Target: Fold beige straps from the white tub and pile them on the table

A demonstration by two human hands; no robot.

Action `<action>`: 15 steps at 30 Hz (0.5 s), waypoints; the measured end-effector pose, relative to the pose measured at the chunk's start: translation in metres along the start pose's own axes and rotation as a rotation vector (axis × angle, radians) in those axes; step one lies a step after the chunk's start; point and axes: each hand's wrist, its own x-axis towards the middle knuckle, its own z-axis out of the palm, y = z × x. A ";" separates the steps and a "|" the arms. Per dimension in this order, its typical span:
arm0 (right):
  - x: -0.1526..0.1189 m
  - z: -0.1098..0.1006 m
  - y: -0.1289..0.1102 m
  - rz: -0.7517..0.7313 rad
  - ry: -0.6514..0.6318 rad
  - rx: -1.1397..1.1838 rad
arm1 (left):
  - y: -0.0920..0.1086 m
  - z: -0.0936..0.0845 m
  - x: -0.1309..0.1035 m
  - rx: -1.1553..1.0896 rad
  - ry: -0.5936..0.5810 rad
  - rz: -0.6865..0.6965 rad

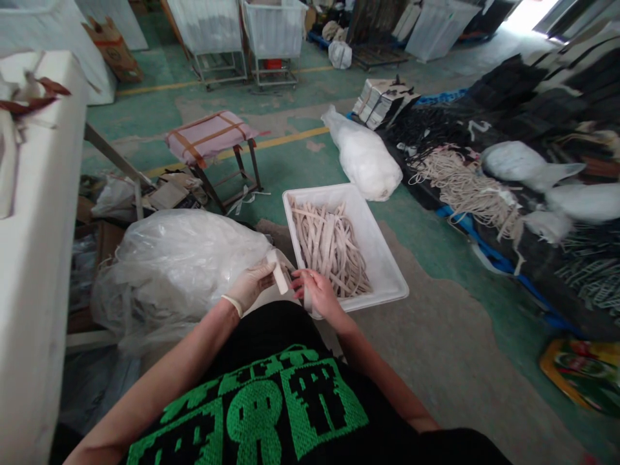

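My left hand, in a pale glove, grips a short white strip piece that stands upright between the fingers. My right hand is bare and pinches the lower part of the same strip material at the near edge of a white plastic bin. The bin sits on the floor in front of me and holds several beige flat strips lying lengthwise. To the left of my hands lies a big clear plastic bag, bulging.
A pink-topped stool stands behind the bag. A white filled sack lies beyond the bin. Dark mats with piled cords and bundles run along the right. A white bench borders the left. Wire carts stand far back.
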 end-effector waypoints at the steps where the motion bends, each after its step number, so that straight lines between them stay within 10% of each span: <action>1: 0.000 -0.006 0.001 -0.026 0.056 0.012 | 0.003 -0.001 -0.002 -0.008 0.009 -0.026; 5: -0.004 -0.016 -0.006 -0.190 0.193 -0.058 | 0.007 -0.001 -0.011 0.039 -0.038 -0.089; 10: -0.007 0.003 -0.025 -0.604 -0.039 -0.308 | 0.009 0.000 -0.017 0.225 -0.118 0.029; 15: 0.004 0.011 -0.029 -0.703 -0.159 -0.485 | 0.014 -0.008 -0.019 0.482 -0.067 0.127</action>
